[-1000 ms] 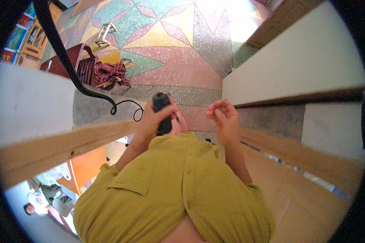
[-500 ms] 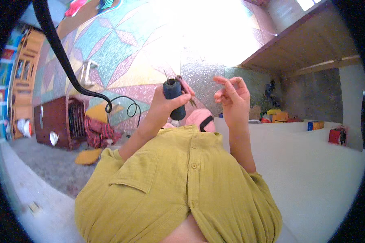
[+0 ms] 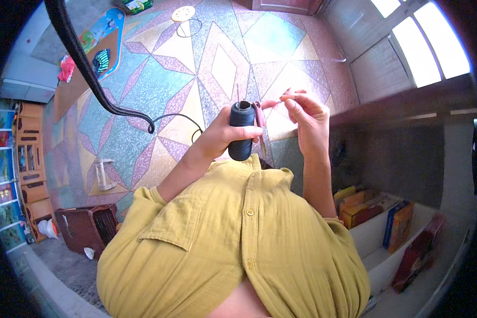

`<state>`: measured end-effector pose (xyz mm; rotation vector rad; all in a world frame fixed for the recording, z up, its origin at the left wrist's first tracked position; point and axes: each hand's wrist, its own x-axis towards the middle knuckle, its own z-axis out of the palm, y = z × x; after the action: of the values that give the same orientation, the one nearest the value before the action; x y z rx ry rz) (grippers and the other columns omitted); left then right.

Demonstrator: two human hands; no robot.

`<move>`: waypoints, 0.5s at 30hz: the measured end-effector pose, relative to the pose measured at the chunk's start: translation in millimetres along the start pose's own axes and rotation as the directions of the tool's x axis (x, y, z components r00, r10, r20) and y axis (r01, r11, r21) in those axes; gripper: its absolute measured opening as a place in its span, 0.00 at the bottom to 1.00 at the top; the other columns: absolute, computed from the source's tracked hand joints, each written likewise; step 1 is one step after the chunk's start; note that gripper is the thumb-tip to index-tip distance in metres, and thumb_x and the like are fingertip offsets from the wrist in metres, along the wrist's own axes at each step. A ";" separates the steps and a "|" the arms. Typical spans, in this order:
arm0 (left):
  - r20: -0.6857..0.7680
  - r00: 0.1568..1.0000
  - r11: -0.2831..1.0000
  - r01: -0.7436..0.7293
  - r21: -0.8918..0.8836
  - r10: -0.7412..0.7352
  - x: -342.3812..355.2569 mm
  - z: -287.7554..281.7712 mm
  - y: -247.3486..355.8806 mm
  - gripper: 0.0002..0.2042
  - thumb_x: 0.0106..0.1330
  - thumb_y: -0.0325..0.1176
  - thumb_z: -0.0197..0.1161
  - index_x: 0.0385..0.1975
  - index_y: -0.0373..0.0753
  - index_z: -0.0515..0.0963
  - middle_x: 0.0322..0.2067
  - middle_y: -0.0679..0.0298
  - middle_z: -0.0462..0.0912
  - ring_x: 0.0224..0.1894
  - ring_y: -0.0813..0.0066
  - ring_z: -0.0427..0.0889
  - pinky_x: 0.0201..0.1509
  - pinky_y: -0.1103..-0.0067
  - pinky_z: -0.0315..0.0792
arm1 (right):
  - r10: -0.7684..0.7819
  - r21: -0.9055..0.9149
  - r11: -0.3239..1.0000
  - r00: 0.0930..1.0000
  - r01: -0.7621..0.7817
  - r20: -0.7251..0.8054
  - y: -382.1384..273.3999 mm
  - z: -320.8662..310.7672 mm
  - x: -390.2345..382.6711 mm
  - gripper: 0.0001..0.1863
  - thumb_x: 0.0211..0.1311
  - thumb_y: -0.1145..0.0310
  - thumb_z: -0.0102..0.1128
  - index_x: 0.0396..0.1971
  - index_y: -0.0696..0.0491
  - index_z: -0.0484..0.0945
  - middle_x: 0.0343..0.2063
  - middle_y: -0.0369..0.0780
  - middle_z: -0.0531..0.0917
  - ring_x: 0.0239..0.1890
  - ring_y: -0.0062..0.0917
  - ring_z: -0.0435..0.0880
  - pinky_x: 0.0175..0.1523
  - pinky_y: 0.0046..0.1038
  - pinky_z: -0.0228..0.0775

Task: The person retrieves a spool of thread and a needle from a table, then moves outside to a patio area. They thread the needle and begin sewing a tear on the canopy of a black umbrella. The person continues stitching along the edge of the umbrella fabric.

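A dark blue spool of thread stands nearly upright in my left hand, whose thumb lies across its front. Its top end shows a round hollow, and a thin needle-like rod sticks up behind it. Against the right side of the spool, the same hand keeps a small pinkish tool with a narrow metal tip pointing down, perhaps thread snips. My right hand is closed in a pinch, thumb against fingers, close to the outstretched left index finger. Whatever is in the pinch is too fine to make out; a faint pale line runs near it.
A black cord hangs across the upper left. Below it on the patterned floor are a small white stand and a dark red wooden box. At right, an open white compartment holds boxes and books. A round stool stands far off.
The view has tipped up, showing more floor and the windows. My right hand has come nearer the left, its fingertips now drawn together. The spool and pinkish tool stay in my left hand.
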<state>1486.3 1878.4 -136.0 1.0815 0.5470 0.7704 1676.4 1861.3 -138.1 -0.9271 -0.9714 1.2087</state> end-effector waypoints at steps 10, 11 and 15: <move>-0.057 0.991 0.957 0.105 -0.272 -0.124 350.4 -126.1 27.6 0.07 0.50 0.29 0.63 0.26 0.37 0.73 0.26 0.62 0.76 0.26 0.77 0.74 0.33 0.80 0.71 | 0.046 0.282 0.959 0.982 0.007 -0.183 18.8 -158.2 340.5 0.02 0.61 0.77 0.54 0.30 0.58 0.76 0.34 0.39 0.79 0.24 0.13 0.68 0.29 0.14 0.58; -0.035 0.992 0.960 0.111 -0.258 -0.124 389.0 -135.4 31.7 0.08 0.50 0.30 0.64 0.26 0.37 0.73 0.26 0.62 0.76 0.26 0.77 0.74 0.33 0.80 0.71 | 0.089 0.363 0.932 0.972 -0.004 -0.216 19.6 -174.0 369.2 0.03 0.62 0.76 0.53 0.30 0.57 0.75 0.34 0.41 0.79 0.24 0.14 0.69 0.29 0.14 0.60; -0.003 0.975 0.969 0.219 -0.115 -0.220 543.1 -152.4 58.8 0.10 0.50 0.31 0.63 0.29 0.37 0.71 0.27 0.60 0.75 0.27 0.76 0.74 0.33 0.80 0.69 | 0.005 0.353 0.917 0.879 0.186 -0.477 -6.4 -252.7 475.2 0.05 0.67 0.70 0.47 0.33 0.54 0.71 0.31 0.43 0.80 0.20 0.18 0.71 0.24 0.17 0.63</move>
<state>1698.4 2404.0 -155.2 0.8927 0.6175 0.6086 1960.8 2317.5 -165.4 -0.7875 -0.3572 0.9791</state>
